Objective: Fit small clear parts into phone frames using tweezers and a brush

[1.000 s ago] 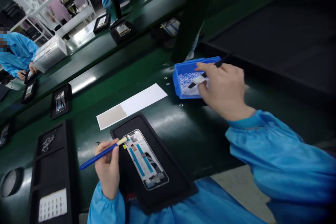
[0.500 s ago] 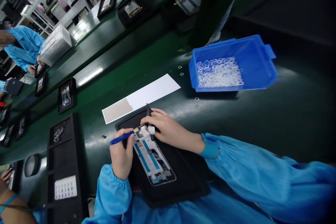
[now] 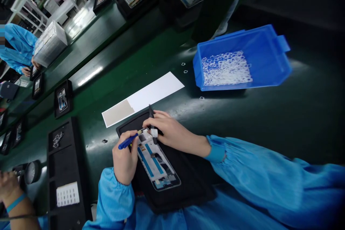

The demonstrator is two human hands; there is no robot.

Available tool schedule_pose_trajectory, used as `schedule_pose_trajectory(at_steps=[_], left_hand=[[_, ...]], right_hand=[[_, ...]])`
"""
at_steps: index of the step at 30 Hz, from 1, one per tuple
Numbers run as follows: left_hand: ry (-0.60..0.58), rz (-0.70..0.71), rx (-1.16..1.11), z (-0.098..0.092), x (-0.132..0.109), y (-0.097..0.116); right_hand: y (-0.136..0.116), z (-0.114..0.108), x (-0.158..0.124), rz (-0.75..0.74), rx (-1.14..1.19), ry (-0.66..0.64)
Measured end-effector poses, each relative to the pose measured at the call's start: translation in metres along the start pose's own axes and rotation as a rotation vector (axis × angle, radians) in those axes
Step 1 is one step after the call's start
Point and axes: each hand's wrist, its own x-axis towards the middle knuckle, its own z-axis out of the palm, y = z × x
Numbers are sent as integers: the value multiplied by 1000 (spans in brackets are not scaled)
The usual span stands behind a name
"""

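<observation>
My left hand [image 3: 125,160] is closed on a blue pen-like tool [image 3: 128,141], whose pale yellowish tip touches or hovers at the upper end of an opened phone [image 3: 159,167]. Black tweezers [image 3: 151,115] with a white wrap are tucked in my right hand [image 3: 168,129], their points facing away from the phone. The right fingertips are at the phone's top edge; whether they pinch a small part there is hidden. Blue strips and exposed components show on the phone, which lies in a black tray [image 3: 185,190].
Beyond the tray lies a white strip of card [image 3: 156,91] with a beige section. A blue bin [image 3: 269,61] holds many small white frames, with several loose beside it. A black compartment tray [image 3: 58,165] stands left. Other workers' hands [image 3: 9,187] and more phone trays [image 3: 63,99] are further left.
The blue tool in my left hand has swung, its rear end moving right and its tip staying near the phone's top. My right hand has barely moved. The view has shifted slightly.
</observation>
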Motion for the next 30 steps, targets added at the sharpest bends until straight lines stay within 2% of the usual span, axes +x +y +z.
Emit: schedule_pose_trajectory(at_steps=[5,10,14,16,18,20,21,22,23,26,28,30], left_hand=[[-48,42,46,0,0,3],[-143,72,58,1,-1,4],[-145,38,-21,3,-1,-1],[-66,-46,-117,2,0,-6],[100,-136,-246,-1,0,-10],[272,-147,-337,-7,-1,-12],[298,-119,-329,-10,-1,-12],[266,-74,-276,-13,-2,-12],[183,-21,-176,-14,-4,-12],[-122,136,220,-10,-11,-11],[-194,216,411,-2,-15,-12],[-205,254,507,5,-19,-13]], right_hand=[[1,1,0,-2,-4,4],[4,4,-3,-31,-6,13],[5,6,-3,-34,-23,35],[4,6,-2,-21,-41,36],[3,6,-1,-9,-60,32],[3,6,-1,-2,-66,24],[3,6,-1,1,-62,23],[4,7,-1,2,-54,27],[4,7,-2,0,-41,34],[5,6,-2,-8,12,107],[4,4,-2,12,47,186],[3,2,-2,48,78,268]])
